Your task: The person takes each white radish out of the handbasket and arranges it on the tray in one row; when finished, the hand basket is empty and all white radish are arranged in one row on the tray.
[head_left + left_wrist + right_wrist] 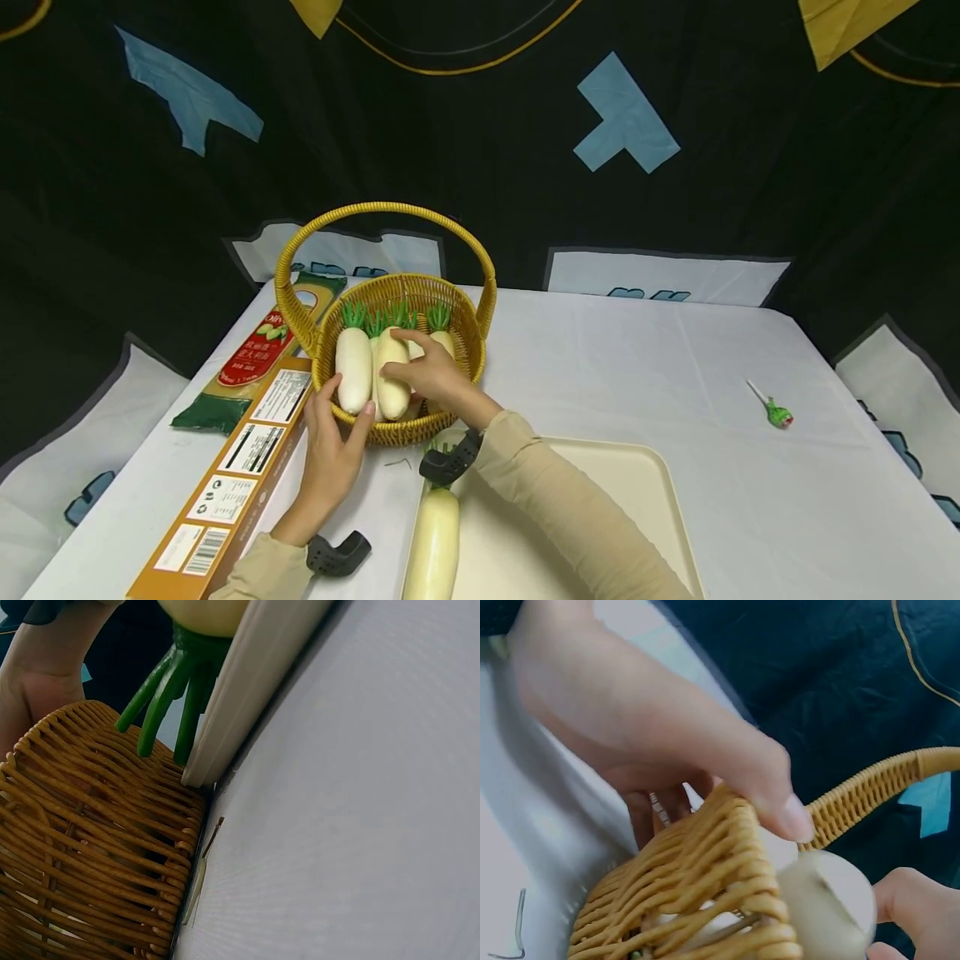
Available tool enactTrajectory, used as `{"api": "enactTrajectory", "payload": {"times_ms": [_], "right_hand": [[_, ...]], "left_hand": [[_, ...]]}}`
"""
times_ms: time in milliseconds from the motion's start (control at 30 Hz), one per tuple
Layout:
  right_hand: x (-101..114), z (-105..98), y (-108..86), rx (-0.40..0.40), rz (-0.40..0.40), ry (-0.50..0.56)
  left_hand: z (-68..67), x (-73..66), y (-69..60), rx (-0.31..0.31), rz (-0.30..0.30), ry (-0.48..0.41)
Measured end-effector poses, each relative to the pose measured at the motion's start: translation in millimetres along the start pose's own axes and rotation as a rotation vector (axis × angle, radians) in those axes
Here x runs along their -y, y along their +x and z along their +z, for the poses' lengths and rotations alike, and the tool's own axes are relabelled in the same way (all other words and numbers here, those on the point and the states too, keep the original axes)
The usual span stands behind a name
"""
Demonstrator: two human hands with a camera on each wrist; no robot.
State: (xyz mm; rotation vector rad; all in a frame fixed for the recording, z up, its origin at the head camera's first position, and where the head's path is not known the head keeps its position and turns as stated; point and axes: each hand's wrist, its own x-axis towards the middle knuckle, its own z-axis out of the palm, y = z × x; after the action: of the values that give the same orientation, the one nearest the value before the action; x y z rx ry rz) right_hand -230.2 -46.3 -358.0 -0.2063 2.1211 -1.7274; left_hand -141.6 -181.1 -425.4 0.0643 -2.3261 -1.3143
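Observation:
A yellow wicker basket (pixel 405 432) with an arched handle holds several white radishes with green tops, one a plump white radish (pixel 354 371). My left hand (pixel 330 454) grips the basket's near-left rim; in the right wrist view its thumb lies over the rim, fingers outside. Inside the basket, my right hand (pixel 431 371) pinches a white radish (pixel 392 392) between thumb and fingers. Another long white radish (pixel 435 542) lies at the left side of a cream tray (pixel 622 483), below my right wrist. The left wrist view shows its green top (pixel 169 697) beside the basket wall.
Left of the basket lie a long orange box (pixel 232 467) and a red and green pasta packet (pixel 255 350). A green-wrapped lollipop (pixel 778 414) lies far right. A thin twig-like piece (pixel 399 462) is on the white table (pixel 750 500) before the basket. A dark curtain hangs behind.

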Motion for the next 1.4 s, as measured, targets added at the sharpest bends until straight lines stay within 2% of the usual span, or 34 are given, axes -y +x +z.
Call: {"api": "enactTrajectory", "payload": {"times_ms": [200, 500, 700, 833, 967, 1167, 1267, 1400], "right_hand": [[0.2, -8.2, -2.4, 0.081, 0.025, 0.08], [-1.2, -10.7, -3.7, 0.152, 0.056, 0.157], [0.2, -16.2, -15.1, 0.211, 0.06, 0.263], [3.4, -23.8, -33.9, 0.21, 0.048, 0.329], [4.7, -37.2, -58.1, 0.23, -0.004, 0.396], [-4.6, -56.9, -102.7, 0.233, -0.1, 0.412], [-13.3, -61.7, -125.3, 0.187, -0.116, 0.398], [-25.1, -62.8, -148.7, 0.079, -0.104, 0.364]], "left_hand": [[-0.3, 0.5, -0.2, 0.007, 0.001, -0.001], [-0.3, -0.4, -0.5, 0.004, 0.002, -0.008], [-1.0, 0.2, -1.3, 0.002, -0.003, -0.004], [-1.0, 0.2, -0.8, 0.003, -0.002, -0.007], [-0.3, -0.5, 0.1, 0.014, 0.001, -0.012], [-0.5, -0.4, -0.2, 0.011, 0.002, -0.011], [-0.8, -1.0, -0.9, 0.014, 0.0, -0.009], [0.1, -0.4, -0.9, 0.005, 0.005, -0.009]]}}
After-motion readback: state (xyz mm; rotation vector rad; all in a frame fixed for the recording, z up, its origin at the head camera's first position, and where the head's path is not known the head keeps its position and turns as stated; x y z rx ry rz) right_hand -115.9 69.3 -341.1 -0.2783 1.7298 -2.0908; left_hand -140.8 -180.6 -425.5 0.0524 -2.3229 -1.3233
